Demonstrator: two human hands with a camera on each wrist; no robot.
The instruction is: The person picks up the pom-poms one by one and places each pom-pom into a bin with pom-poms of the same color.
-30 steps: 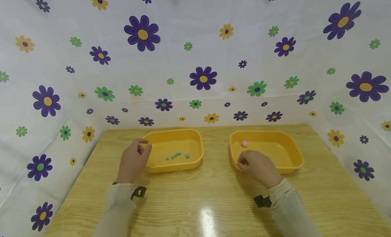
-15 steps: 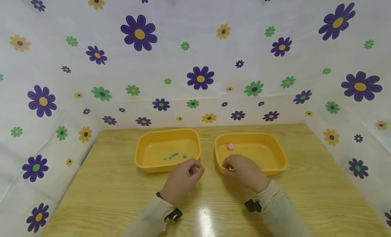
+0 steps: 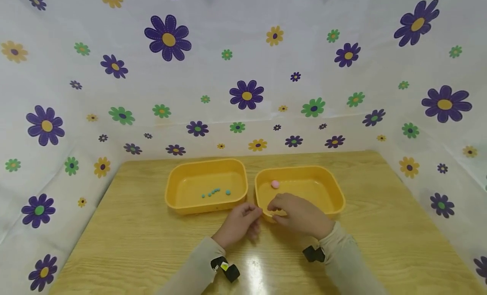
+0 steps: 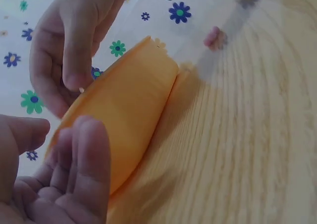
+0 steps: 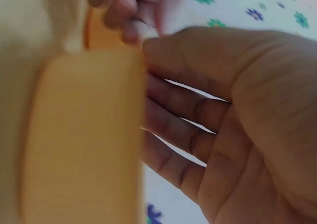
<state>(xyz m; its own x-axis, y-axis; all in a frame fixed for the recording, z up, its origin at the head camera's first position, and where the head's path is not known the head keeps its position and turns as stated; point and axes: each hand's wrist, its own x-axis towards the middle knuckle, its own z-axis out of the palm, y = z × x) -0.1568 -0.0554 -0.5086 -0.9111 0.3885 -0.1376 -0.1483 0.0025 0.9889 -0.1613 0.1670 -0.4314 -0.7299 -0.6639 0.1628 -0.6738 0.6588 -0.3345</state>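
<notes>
My right hand (image 3: 300, 217) pinches the near-left rim of the right yellow tray (image 3: 312, 187). In the right wrist view its thumb (image 5: 198, 60) lies against the outside of the tray wall (image 5: 84, 140), with the other fingers inside. A small pink ball (image 3: 275, 184) sits near the back left of that tray. Just left of the same corner is my left hand (image 3: 237, 223), its thumb and fingers apart and loosely bent. The left wrist view shows those fingers (image 4: 91, 154) right at the tray's outer wall (image 4: 124, 115).
A second yellow tray (image 3: 190, 185) stands to the left, with a narrow gap between the two. Several small teal balls (image 3: 213, 192) and one larger teal ball (image 3: 228, 192) lie in it. A white floral cloth (image 3: 213, 75) rises behind and beside the wooden table (image 3: 133, 244).
My right hand has slid the right tray leftward, closer to the left tray. My left hand has moved from the left tray's left end across to the right tray's near-left corner.
</notes>
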